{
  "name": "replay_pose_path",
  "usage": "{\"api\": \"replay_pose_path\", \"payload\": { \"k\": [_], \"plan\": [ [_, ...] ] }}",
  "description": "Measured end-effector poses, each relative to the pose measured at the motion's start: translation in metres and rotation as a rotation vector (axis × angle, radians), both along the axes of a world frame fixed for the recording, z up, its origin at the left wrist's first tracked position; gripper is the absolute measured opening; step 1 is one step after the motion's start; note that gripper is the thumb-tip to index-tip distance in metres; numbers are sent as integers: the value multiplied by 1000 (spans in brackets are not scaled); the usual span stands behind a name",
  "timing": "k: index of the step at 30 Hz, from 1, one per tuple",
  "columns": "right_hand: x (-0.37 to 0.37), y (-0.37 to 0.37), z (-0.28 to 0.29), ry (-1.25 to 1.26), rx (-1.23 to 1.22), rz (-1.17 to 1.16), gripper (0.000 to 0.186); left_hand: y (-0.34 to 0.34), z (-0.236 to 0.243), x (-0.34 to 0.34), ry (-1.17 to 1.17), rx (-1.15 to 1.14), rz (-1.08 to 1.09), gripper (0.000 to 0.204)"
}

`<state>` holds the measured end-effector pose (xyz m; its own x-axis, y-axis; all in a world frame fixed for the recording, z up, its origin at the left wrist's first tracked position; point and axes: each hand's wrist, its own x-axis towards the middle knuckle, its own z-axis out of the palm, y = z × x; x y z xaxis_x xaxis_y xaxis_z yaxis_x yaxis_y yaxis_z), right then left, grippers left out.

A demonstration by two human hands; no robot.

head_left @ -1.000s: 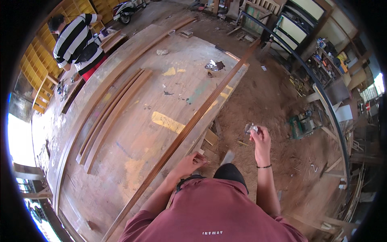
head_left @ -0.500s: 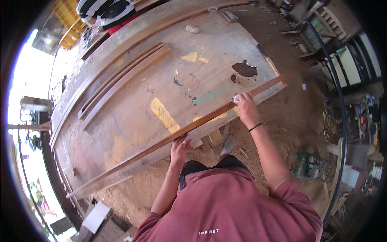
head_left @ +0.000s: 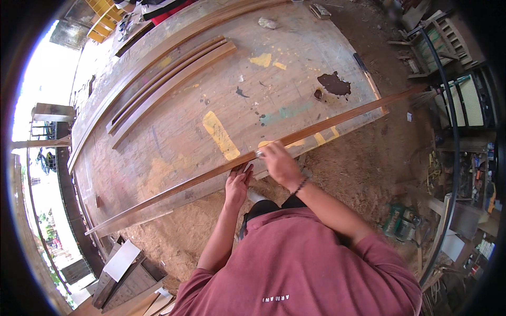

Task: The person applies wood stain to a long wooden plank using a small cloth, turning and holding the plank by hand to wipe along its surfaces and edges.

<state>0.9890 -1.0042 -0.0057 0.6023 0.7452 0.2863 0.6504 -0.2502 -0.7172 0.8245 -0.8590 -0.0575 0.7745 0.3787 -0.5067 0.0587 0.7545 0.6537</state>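
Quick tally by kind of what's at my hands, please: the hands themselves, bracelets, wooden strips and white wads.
Hands: 2, left hand and right hand
Bracelet: 1
Wooden strip: 1
White wad: 1
Total: 5

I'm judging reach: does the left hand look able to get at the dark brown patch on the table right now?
Probably not directly: the wood strip and the right hand lie between the left hand and the dark brown patch, farther across the table.

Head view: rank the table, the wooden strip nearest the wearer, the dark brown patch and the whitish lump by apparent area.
1. Table
2. Nearest wooden strip, long but thin
3. Dark brown patch
4. Whitish lump
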Motion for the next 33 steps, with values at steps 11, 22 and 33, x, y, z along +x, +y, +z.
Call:
{"api": "replay_pose_path", "payload": {
  "k": [11, 22, 33],
  "plan": [
    [-5, -58, -42, 470, 212, -709, 23, 14, 14, -2, 43, -28, -114, 61],
    [-64, 4, -40, 383, 186, -620, 23, 14, 17, 0, 92, -51, -145, 57],
    [-20, -39, -53, 324, 252, -846, 23, 14, 13, 2, 78, 2, -164, 51]
  ]
}}
